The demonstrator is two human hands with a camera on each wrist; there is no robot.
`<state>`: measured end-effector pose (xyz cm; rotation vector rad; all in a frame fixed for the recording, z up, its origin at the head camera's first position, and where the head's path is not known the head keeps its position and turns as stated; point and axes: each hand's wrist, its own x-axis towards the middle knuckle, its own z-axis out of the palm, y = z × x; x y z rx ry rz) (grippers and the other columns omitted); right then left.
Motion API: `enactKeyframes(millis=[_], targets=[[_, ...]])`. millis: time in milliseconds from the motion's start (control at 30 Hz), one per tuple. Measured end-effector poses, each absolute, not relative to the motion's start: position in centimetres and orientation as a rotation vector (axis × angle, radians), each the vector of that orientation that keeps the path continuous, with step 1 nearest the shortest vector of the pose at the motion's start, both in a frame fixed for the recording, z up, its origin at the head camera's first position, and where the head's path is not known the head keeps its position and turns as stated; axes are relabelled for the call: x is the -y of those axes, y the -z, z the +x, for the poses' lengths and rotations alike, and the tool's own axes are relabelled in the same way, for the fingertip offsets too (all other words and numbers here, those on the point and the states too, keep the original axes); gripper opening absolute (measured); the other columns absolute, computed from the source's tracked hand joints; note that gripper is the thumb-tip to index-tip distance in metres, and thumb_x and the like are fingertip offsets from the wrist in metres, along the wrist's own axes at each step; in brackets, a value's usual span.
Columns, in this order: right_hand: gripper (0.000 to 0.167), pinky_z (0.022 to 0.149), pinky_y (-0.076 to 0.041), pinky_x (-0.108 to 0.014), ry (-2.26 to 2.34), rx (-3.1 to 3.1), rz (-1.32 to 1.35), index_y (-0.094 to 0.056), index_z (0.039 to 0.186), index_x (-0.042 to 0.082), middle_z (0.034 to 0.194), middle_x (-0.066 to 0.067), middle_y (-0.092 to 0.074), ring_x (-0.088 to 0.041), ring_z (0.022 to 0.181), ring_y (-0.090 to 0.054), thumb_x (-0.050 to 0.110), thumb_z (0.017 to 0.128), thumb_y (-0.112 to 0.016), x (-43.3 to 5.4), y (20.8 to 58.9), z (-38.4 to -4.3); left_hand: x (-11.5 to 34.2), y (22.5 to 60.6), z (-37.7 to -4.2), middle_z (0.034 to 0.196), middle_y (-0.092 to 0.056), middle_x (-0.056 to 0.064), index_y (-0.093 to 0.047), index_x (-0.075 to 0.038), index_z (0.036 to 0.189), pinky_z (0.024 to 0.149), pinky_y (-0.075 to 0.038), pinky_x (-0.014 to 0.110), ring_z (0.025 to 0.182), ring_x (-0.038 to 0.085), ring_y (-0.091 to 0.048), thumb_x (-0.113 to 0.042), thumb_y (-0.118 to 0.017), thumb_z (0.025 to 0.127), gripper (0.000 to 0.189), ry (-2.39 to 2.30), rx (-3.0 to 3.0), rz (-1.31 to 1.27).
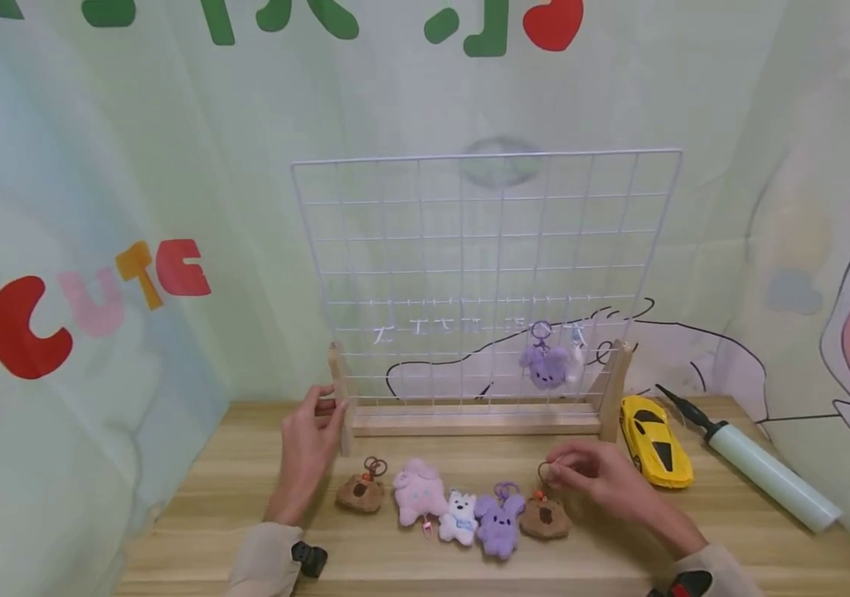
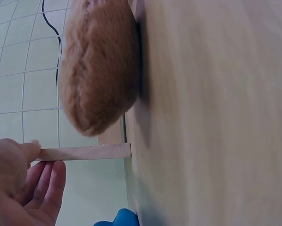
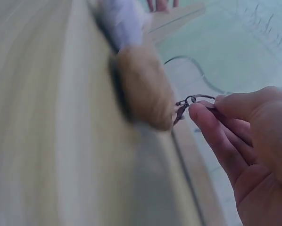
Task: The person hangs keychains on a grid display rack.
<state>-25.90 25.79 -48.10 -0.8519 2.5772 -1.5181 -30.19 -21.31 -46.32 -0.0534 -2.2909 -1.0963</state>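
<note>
At the rack's left side, my left hand [image 1: 307,444] holds the upright wooden post [image 2: 89,152] between thumb and fingers. My right hand [image 1: 607,481] pinches the metal ring of a brown plush keychain [image 1: 546,519], whose furry body [image 3: 145,89] lies at the right end of a row on the table. Beside it in the row are a purple plush keychain [image 1: 499,526], a white plush keychain [image 1: 459,518] and a pink plush keychain [image 1: 420,492]. Another brown plush keychain [image 1: 361,492] lies at the left end, near my left wrist.
A white wire grid [image 1: 499,235] stands in a wooden base [image 1: 477,424] behind the row. From its hooks hang a purple plush keychain [image 1: 546,366] and a whitish one [image 1: 576,363]. To the right lie a yellow toy car [image 1: 656,444] and a hand pump [image 1: 771,474].
</note>
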Motion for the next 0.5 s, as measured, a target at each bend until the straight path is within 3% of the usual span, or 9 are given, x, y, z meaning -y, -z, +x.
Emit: enactKeyframes(millis=[267, 500], targets=[[0.011, 0.078, -0.071, -0.035, 1.686, -2.586, -0.937, -0.074, 0.114, 0.004, 0.104, -0.01, -0.083, -0.015, 0.088, -0.081, 0.009, 0.104, -0.072, -23.5, 44.9, -25.0, 21.5, 46.4, -30.3, 0.109, -0.079, 0.029, -0.069, 0.003, 0.122, 0.082, -0.07, 0.049, 0.098, 0.043, -0.081, -0.006, -0.079, 0.099, 0.027, 1.08, 2.275, -0.088], [0.016, 0.079, -0.071, -0.033, 1.847, -2.718, -0.845, -0.077, 0.119, 0.007, 0.106, -0.009, -0.084, -0.012, 0.089, -0.082, 0.008, 0.104, -0.073, -22.7, 41.0, -24.2, 21.2, 46.7, -30.3, 0.102, -0.081, 0.027, -0.071, 0.002, 0.119, 0.078, -0.07, 0.051, 0.092, 0.041, -0.082, -0.005, -0.08, 0.098, 0.024, 1.064, 2.223, -0.089]])
